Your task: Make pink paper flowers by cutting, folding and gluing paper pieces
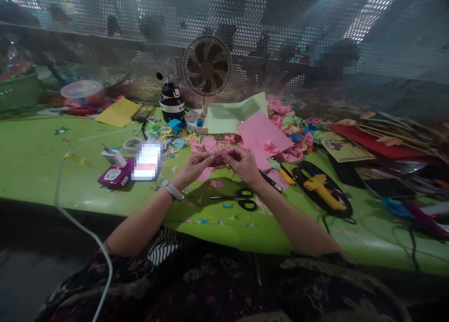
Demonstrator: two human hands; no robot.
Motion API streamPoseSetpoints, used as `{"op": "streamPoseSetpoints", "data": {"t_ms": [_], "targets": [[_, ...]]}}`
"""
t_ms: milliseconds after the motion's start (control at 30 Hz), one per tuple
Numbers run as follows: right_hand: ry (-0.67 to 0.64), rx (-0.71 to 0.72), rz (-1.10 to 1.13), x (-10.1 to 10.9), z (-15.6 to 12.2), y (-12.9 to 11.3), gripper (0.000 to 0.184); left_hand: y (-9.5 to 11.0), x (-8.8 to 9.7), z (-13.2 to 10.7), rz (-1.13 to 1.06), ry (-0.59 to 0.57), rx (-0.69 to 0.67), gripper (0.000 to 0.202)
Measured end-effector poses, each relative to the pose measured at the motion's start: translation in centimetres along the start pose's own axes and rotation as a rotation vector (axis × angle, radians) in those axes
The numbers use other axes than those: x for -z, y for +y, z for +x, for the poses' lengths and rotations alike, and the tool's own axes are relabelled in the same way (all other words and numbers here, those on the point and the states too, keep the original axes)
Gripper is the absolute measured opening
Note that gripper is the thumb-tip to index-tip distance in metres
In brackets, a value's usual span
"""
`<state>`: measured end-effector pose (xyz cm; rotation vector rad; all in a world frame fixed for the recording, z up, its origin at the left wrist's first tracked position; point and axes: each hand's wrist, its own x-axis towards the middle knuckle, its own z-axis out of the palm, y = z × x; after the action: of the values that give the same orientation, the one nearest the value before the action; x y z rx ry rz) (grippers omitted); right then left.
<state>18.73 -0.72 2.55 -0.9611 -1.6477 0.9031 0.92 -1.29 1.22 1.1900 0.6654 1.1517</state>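
Note:
My left hand [198, 166] and my right hand [242, 163] meet above the green table, each in a pinch. Between their fingertips is a small piece of pink paper [220, 152], partly hidden by the fingers. Just below the hands lie black-handled scissors [242, 198], their blades pointing left. Pink paper scraps [216, 184] are scattered under and around the hands. Behind my right hand lies a large pink paper sheet [261, 132], overlapping a pale green sheet [224, 116]. A heap of folded paper flowers [298, 135] sits beyond.
A yellow glue gun [324, 191] rests on a black holder at right, beside a yellow cutter [283, 171]. On the left are a lit phone [148, 161] and a purple power adapter [114, 175] with a white cable. A fan [206, 66] and black bottle [172, 103] stand behind.

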Motion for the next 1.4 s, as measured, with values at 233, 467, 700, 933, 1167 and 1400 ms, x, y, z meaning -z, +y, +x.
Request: {"op": "streamPoseSetpoints", "data": {"t_ms": [233, 467, 700, 933, 1167, 1400], "targets": [[-0.002, -0.006, -0.003, 0.1, 0.1, 0.3, 0.045, 0.1, 0.0, -0.1, 0.033, -0.004, -0.022, 0.026], [-0.004, 0.004, -0.021, 0.0, 0.2, 0.7, 0.049, 0.3, -0.2, -0.2, 0.044, 0.02, -0.047, 0.022], [-0.06, -0.124, 0.004, 0.4, 0.2, 0.3, 0.051, -0.5, 0.5, -0.2, 0.043, 0.03, -0.035, 0.033], [-0.095, 0.049, -0.136, 0.3, 0.0, 0.2, 0.043, -0.6, 0.7, -0.3, -0.036, -0.023, 0.104, 0.038], [-0.117, 0.102, -0.221, 0.2, -0.1, 0.0, 0.037, -0.3, 1.0, -0.6, 0.103, -0.111, 0.187, 0.042], [-0.227, 0.02, -0.267, 0.2, -0.2, -0.2, 0.04, -0.1, 1.2, -0.4, 0.179, -0.128, 0.137, 0.047]]}}
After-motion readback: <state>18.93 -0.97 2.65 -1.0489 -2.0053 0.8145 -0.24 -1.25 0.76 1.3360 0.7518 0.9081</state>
